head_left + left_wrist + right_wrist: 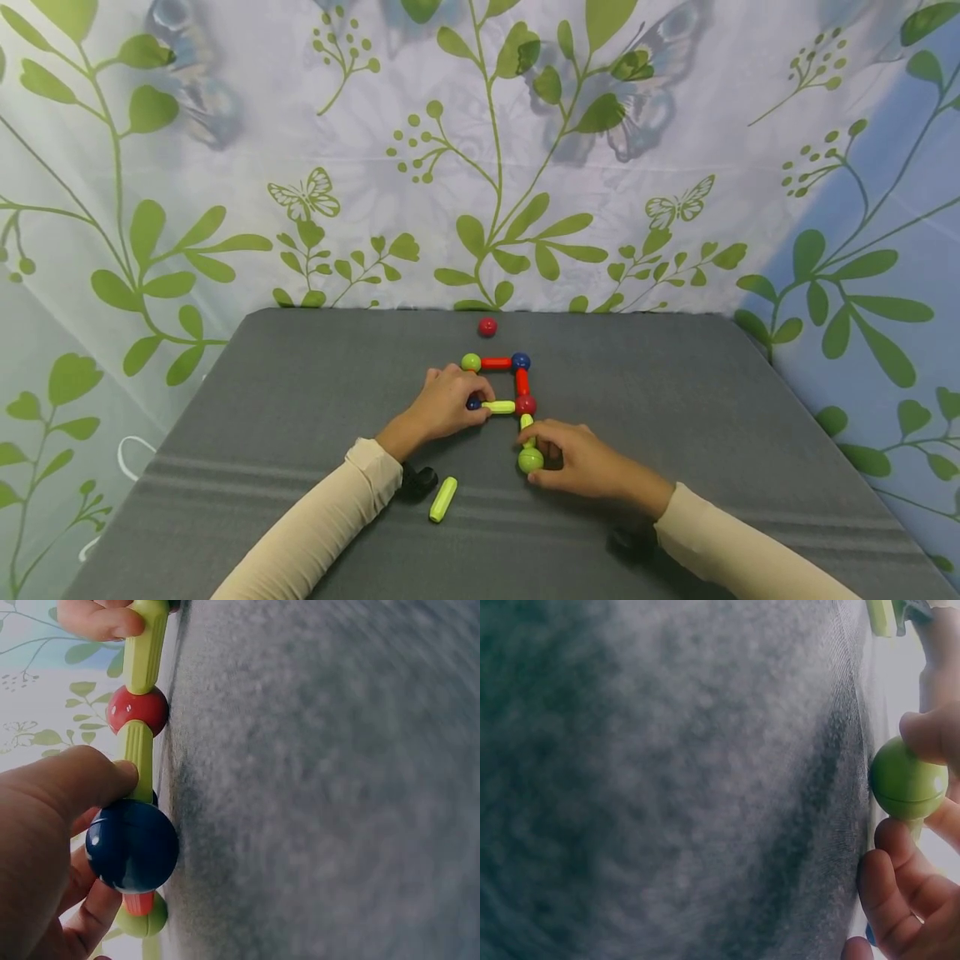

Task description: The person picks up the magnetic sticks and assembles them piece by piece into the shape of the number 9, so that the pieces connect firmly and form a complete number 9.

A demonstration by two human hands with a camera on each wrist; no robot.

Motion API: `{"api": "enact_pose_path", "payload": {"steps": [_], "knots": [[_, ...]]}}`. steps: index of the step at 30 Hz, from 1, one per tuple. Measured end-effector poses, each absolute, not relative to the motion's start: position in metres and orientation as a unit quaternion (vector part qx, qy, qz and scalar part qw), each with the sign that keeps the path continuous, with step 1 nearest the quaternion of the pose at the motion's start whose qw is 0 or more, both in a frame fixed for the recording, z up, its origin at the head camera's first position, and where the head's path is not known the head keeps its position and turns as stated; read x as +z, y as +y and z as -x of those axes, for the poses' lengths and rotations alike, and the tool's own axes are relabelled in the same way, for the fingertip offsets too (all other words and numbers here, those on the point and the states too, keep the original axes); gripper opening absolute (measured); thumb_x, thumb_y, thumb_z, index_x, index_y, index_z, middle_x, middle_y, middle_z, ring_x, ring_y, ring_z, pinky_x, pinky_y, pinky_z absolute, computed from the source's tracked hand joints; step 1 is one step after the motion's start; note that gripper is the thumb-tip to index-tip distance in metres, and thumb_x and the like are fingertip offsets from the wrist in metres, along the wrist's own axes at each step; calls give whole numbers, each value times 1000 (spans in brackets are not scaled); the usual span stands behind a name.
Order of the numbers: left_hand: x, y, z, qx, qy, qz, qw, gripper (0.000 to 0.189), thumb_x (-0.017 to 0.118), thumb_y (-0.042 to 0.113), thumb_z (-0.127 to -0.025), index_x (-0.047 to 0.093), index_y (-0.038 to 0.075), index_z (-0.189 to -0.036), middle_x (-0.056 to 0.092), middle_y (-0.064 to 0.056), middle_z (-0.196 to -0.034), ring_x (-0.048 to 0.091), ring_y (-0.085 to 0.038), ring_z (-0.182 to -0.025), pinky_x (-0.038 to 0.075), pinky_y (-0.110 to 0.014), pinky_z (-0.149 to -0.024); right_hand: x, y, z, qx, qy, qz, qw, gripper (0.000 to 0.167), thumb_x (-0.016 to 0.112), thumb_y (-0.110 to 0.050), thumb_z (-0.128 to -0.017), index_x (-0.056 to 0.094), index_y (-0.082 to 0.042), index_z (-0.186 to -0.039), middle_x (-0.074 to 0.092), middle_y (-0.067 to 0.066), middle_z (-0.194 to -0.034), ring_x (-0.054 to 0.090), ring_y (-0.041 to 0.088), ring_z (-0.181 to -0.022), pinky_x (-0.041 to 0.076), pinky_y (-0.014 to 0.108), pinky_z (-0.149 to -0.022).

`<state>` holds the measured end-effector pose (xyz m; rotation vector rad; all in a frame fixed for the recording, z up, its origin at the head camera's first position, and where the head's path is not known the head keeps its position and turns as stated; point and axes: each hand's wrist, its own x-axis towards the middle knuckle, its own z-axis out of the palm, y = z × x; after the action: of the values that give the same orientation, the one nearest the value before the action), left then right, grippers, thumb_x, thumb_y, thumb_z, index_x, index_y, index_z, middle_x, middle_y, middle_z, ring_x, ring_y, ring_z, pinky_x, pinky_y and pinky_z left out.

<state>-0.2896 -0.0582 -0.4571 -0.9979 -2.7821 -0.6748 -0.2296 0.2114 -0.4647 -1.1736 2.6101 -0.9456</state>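
My left hand (448, 402) pinches a yellow-green rod (501, 407) beside a dark blue ball (132, 846); in the left wrist view the thumb lies on the rod. That rod meets a red ball (526, 405). From the red ball a second yellow-green rod (527, 423) runs toward the near side, ending at a green ball (531, 461). My right hand (583, 460) holds this green ball between thumb and fingers, as the right wrist view shows. Two red rods (496, 363), another blue ball (521, 362) and another green ball (471, 362) form the far part of the frame.
A loose yellow-green rod (443, 500) lies near my left forearm. Behind the frame sits a single red ball (487, 327). The grey cloth-covered table (337, 358) ends at a leaf-patterned curtain (420, 250).
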Motion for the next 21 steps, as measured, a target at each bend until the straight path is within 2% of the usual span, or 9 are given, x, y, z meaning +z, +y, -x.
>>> {"api": "enact_pose_path", "payload": {"steps": [6, 11, 15, 21], "knots": [[-447, -62, 281, -199, -920, 331, 63, 17, 80, 30, -88, 74, 27, -103, 66, 12, -105, 54, -16, -95, 33, -47, -82, -466, 212, 231, -320, 859, 395, 63, 44, 82, -27, -87, 63, -19, -126, 57, -9, -87, 53, 10, -71, 42, 23, -61], [-437, -68, 261, -201, -916, 341, 72, 21, 80, 29, -89, 74, 24, -108, 65, 9, -108, 55, -18, -99, 32, -49, -84, -467, 214, 230, -323, 857, 397, 63, 44, 82, -26, -88, 63, -18, -126, 57, -11, -89, 55, 11, -74, 44, 25, -64], [-425, -75, 237, -211, -902, 370, 68, 21, 80, 30, -88, 74, 22, -107, 66, 9, -103, 56, -16, -92, 33, -45, -81, -464, 215, 230, -324, 857, 395, 66, 43, 81, -26, -89, 63, -17, -127, 57, -12, -91, 56, 11, -77, 46, 27, -67], [-421, -94, 203, -227, -893, 387, 37, 15, 82, 28, -86, 71, 19, -92, 65, 10, -85, 59, -7, -74, 45, -28, -67, -462, 214, 229, -329, 855, 394, 72, 41, 80, -25, -90, 63, -16, -126, 58, -10, -89, 56, 12, -75, 46, 26, -66]]}}
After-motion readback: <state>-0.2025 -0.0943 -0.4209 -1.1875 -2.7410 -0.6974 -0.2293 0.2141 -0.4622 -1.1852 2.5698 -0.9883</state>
